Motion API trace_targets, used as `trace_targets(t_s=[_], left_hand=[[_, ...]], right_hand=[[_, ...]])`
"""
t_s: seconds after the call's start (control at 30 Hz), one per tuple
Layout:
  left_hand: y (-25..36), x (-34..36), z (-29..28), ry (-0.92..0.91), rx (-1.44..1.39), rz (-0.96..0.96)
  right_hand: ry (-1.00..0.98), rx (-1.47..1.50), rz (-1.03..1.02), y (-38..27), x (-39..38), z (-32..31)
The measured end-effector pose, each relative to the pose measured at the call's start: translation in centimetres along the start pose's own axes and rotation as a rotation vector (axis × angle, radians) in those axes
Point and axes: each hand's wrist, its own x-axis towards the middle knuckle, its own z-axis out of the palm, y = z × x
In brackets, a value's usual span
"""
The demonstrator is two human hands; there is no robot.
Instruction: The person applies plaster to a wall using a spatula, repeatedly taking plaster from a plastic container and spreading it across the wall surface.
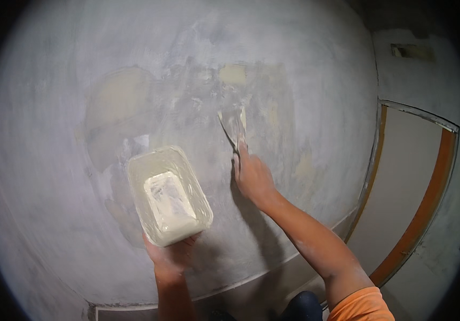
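Observation:
My left hand [171, 252] holds a rectangular plastic tub [138, 184] from below, tipped so that its inside shows. Cream-coloured filler paste [179, 218] lies in the bottom and is smeared up the walls. In my right hand [254, 179] is a putty knife [233, 122], its blade pointing up and lying close to the grey plastered wall [182, 117]. Paste clings to the blade's edges. Whether the blade touches the wall I cannot tell. The fingers of my right hand are closed round the handle.
Pale yellowish patches [232, 74] and smears mark the wall. At the right stands a doorway with a white panel [401, 160] and an orange-brown frame strip [428, 206]. A small recess [412, 51] sits high on the right wall. Below, the wall ends at a ledge [230, 286].

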Motion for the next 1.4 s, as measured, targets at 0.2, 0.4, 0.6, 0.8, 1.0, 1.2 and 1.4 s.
trace_targets(t_s=[0.2,0.4,0.6,0.8,1.0,1.2,1.4], left_hand=[[-0.5,-0.1,-0.2,0.037,0.051,0.057],[-0.5,-0.5,1.9,0.000,0.184,0.111],[-0.4,-0.3,2.0,0.045,0.081,0.054],[-0.7,-0.4,0.4,-0.019,0.085,0.144],[-1.3,-0.3,1.1,0.011,0.283,0.201],[0.0,-0.4,1.4,0.093,-0.161,-0.045],[0.8,-0.2,-1.0,-0.100,0.109,-0.016]], right_hand=[[-0.073,-0.039,-0.064,0.7,-0.4,-6.9],[0.173,0.054,-0.134,-3.2,9.2,-8.7],[-0.051,0.033,0.097,-2.4,3.9,-2.2],[-0.132,0.013,-0.037,2.5,-4.6,-1.7],[0.041,0.013,-0.089,-0.2,4.7,-8.0],[0.076,-0.025,-0.005,-2.5,8.0,-4.3],[-0.070,0.006,-0.048,0.4,-6.7,0.5]])
